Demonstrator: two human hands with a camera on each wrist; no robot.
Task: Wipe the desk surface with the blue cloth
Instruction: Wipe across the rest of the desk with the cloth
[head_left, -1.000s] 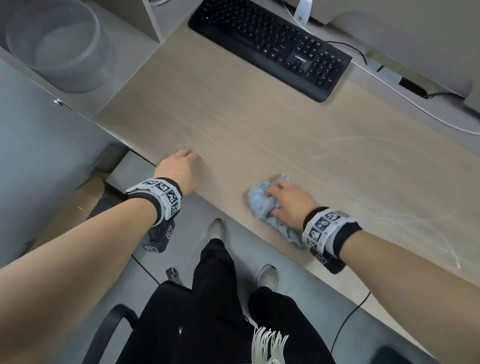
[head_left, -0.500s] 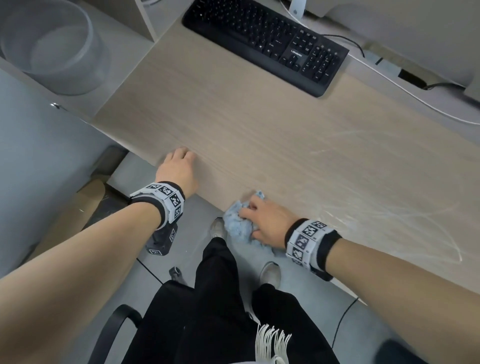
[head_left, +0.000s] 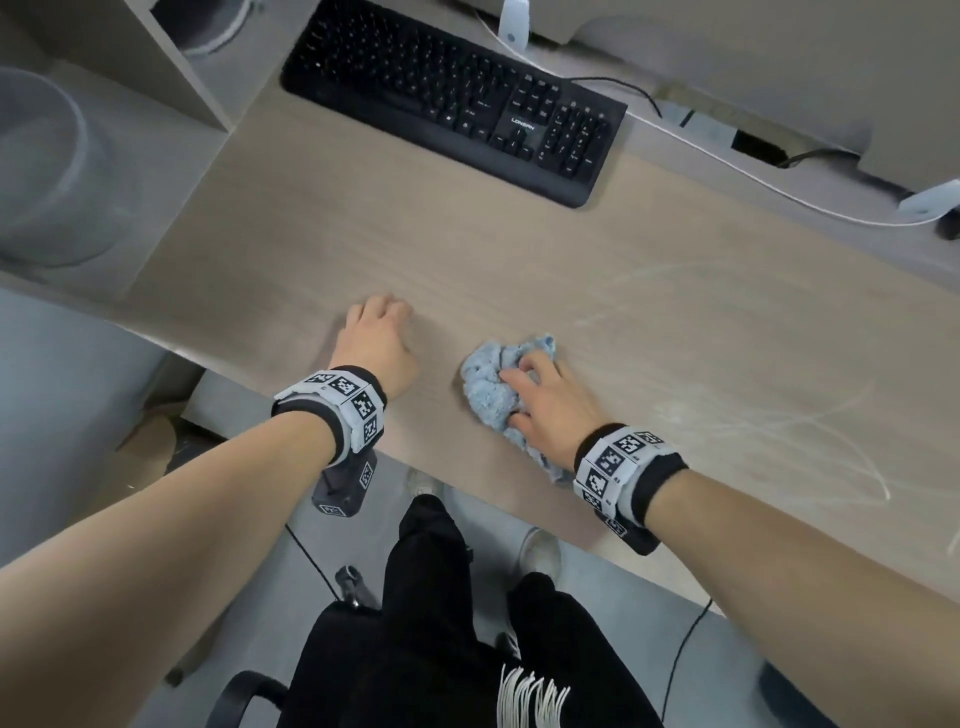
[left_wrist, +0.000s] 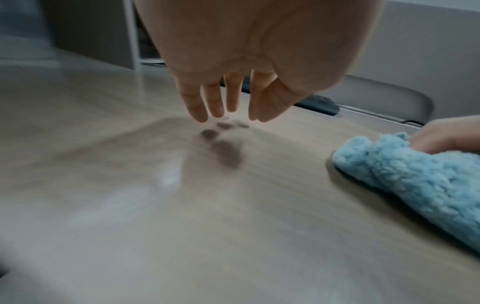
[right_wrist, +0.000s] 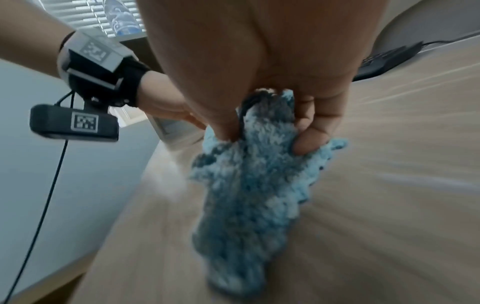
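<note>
Nearest the person, the right hand (head_left: 545, 402) lies palm-down on the bunched blue cloth (head_left: 491, 392), its thumb and fingers (right_wrist: 310, 144) curled into the fluffy pile and gripping it against the desk (head_left: 519, 270). Most of the cloth bulges out to the left of that hand and under its palm, with a tail trailing back beneath the wrist toward the desk's near edge — the right wrist view shows the cloth running from the fingertips down along the wood. Just left of the cloth, apart from it, the left hand (head_left: 376, 345) hovers over the desk with its fingers (left_wrist: 215, 100) straight, relaxed and pointing down, holding nothing; the left wrist view shows a gap between the fingertips and their shadow on the surface. To the right of the right hand, pale curved streaks (head_left: 779, 415) mark the wood. Farther out, well beyond both hands, a black keyboard (head_left: 457, 98) sits angled at the back of the desk, a white cable (head_left: 753, 176) curving past its right end.
</note>
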